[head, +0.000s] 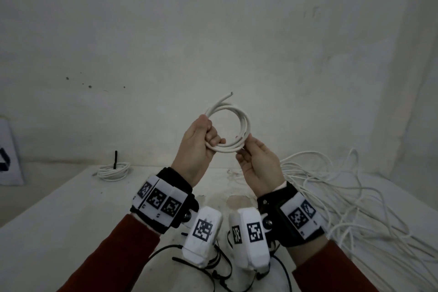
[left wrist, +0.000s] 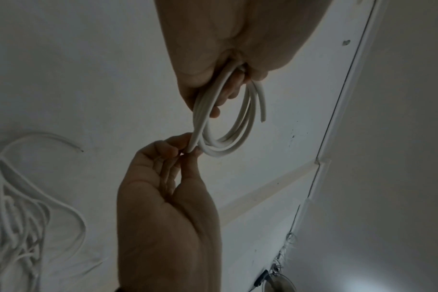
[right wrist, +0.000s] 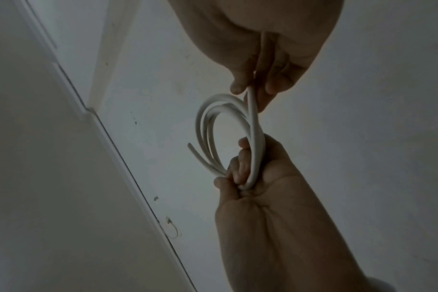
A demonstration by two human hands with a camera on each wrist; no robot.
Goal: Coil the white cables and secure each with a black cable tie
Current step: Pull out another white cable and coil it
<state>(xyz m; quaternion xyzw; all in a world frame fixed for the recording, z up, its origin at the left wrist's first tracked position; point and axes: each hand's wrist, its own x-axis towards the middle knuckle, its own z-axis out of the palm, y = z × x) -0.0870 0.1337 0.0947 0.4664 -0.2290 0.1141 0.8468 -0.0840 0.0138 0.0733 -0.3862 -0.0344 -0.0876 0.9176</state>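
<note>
Above the pale table (head: 71, 208), the small round coil of white cable (head: 239, 123) is clenched in the left hand (head: 199, 147), likely so its loops cannot spring apart, while the right hand (head: 258, 163) pinches its near edge, probably tucking the last turn.

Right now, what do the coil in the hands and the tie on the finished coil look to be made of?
Held coil: white, smooth, matte jacket, likely plastic over a core; the cut end shows a darker tip. It bends into even loops between the left hand and right hand. Tie on the finished coil: thin black strip standing upright, probably stiff plastic; too small to tell the finish.
</note>
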